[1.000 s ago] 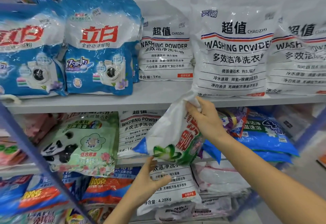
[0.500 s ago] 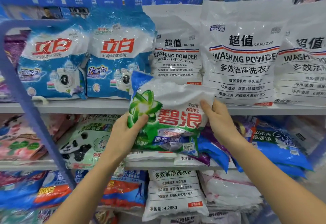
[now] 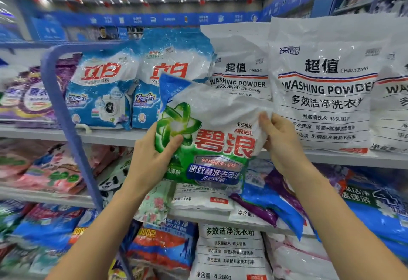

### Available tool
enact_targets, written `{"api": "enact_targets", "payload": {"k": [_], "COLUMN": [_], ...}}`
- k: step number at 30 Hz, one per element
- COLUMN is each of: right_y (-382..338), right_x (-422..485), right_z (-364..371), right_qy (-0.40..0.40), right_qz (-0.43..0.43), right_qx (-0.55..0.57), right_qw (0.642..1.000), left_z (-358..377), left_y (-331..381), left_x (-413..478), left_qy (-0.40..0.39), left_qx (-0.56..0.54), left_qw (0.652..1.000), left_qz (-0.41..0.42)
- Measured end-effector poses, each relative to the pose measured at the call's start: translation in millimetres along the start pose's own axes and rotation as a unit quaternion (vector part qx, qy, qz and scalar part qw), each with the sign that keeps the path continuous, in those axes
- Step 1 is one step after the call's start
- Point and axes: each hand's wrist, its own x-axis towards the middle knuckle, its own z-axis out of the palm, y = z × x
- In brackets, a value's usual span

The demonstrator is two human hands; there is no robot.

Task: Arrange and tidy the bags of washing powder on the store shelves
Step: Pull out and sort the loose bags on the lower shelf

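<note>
Lifted higher than a moment ago, the green-and-white Ariel bag (image 3: 212,138) now sits in front of the upper shelf (image 3: 110,135) instead of down by the middle one, and it has been turned face-on so its red characters read upright. Both hands hold it in the air. The left hand (image 3: 152,158) grips the bag's left edge, thumb curled over the green swirl logo and the fingers hidden behind the plastic. The right hand (image 3: 280,140) pinches the crumpled upper right corner, fingers bent round the white film. The bag tilts slightly, its blue top corner leaning left, and it overlaps the lower part of a blue-and-white bag with red characters (image 3: 167,81) standing on the upper shelf. Left of that stands a matching blue-and-white bag (image 3: 99,94). To the right stand tall white bags printed WASHING POWDER, a smaller one (image 3: 240,63) and a larger one (image 3: 324,81) (a third is cut off by the frame edge). A blue metal upright (image 3: 66,125) crosses the left foreground. Below, a panda-print bag (image 3: 114,182) and blue bags (image 3: 375,209) lie on the middle shelf, with another white bag marked 4.28 Kg (image 3: 229,251) lower down.
</note>
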Motion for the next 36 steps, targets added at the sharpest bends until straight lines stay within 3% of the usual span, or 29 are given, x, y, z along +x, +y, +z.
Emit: {"api": "enact_targets", "payload": {"k": [3, 8, 13, 18, 20, 27, 30, 33, 36], "right_y": [-0.1, 3.1, -2.1, -14.0, -14.3, -3.3, 14.3, 36.5, 56.5], "right_x": [8.6, 22.2, 28.7, 28.9, 26.7, 13.4, -3.7, -28.4, -50.4], "right_z": [4.0, 15.0, 47.8, 101.0, 129.3, 264.0, 333.9, 405.8, 473.5], "right_qy": [-0.011, -0.032, -0.04, -0.152, -0.2, -0.241, -0.34, -0.443, -0.474], "right_qz": [0.011, 0.03, -0.045, -0.047, -0.02, 0.008, 0.064, 0.091, 0.128], "right_qx": [-0.03, 0.04, 0.014, 0.089, 0.109, 0.11, 0.156, 0.087, 0.08], "right_qw": [0.999, 0.998, 0.998, 0.983, 0.974, 0.964, 0.925, 0.887, 0.868], "left_z": [-1.7, -5.8, -26.9, -81.3, -109.9, -228.4, -296.6, -363.1, -419.6], "left_y": [-1.9, -6.7, -13.6, -27.4, -35.1, -58.5, -74.0, -89.8, -105.9], "left_x": [1.3, -3.8, -12.8, -21.6, -27.8, -56.0, -66.2, -72.2, -74.9], "left_qy": [0.014, 0.044, 0.082, 0.117, 0.132, 0.201, 0.243, 0.276, 0.314], "left_qx": [-0.015, -0.087, -0.085, -0.027, -0.03, 0.0, 0.015, 0.025, 0.042], "left_qw": [0.999, 0.992, 0.989, 0.989, 0.987, 0.973, 0.963, 0.952, 0.938], "left_qz": [-0.032, -0.084, -0.086, -0.081, -0.089, -0.11, -0.112, -0.128, -0.142]}}
